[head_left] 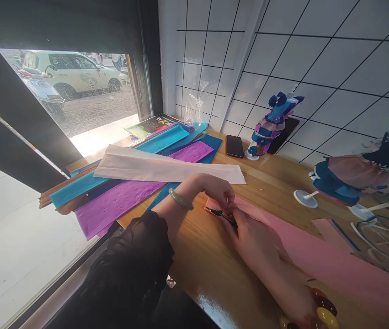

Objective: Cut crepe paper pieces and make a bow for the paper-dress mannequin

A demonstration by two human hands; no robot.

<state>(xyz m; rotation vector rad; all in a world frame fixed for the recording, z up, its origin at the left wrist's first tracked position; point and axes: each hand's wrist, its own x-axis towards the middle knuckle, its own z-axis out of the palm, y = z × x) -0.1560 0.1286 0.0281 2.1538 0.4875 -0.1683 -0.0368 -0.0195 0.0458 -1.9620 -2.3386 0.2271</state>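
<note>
A long strip of pink crepe paper (293, 230) runs across the wooden table toward the lower right. At its near left end, my left hand (216, 188), with a green bangle on the wrist, is closed in a pinch on the paper's edge. My right hand (254, 235), wearing a bracelet of large beads, grips a small pair of dark scissors (217, 213). Their tips point left and lie over the corner of the pink paper. Fingers partly hide the handles. Beyond my left hand lies a pale cream strip of paper (167, 165).
Purple paper (119, 203) and teal paper (77, 188) are piled at the left, by the window. A phone (234, 146) lies near the tiled wall. Small dressed figures, one a blue and purple paper dress (271, 121), stand on white bases at the right.
</note>
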